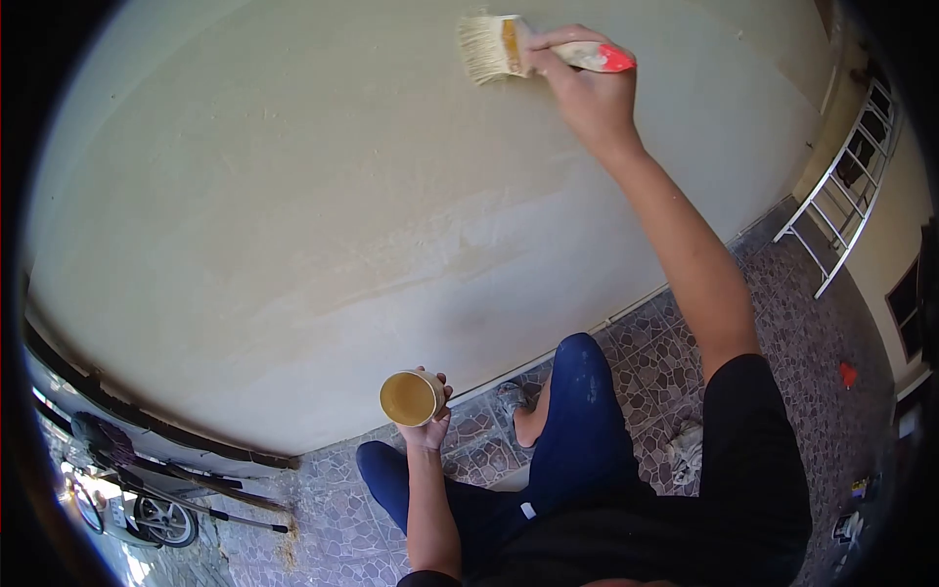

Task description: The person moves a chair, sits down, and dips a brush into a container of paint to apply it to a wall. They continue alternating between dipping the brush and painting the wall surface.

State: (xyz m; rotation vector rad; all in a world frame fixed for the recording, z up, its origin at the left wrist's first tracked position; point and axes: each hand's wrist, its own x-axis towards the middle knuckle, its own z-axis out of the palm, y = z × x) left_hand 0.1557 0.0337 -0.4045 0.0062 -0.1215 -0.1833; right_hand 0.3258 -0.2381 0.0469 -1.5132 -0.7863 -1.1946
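Observation:
My right hand [592,98] is closed round the handle of a wide paintbrush [509,47], whose pale bristles point left against the wall [293,186]. The brush handle is whitish with a red end. Low in the middle, my left hand [430,423] holds a round cup [411,398] with yellowish liquid inside, its fingers wrapped round the right side and base. Darker, damp-looking patches show on the upper wall, and a lighter area lies below them.
A white metal ladder [849,191] leans at the right. A crumpled cloth [687,452] and a red object [848,374] lie on the stone-patterned floor [323,509]. Long-handled tools [220,516] and a motorbike [161,519] are at the lower left. My bent knees are near the wall.

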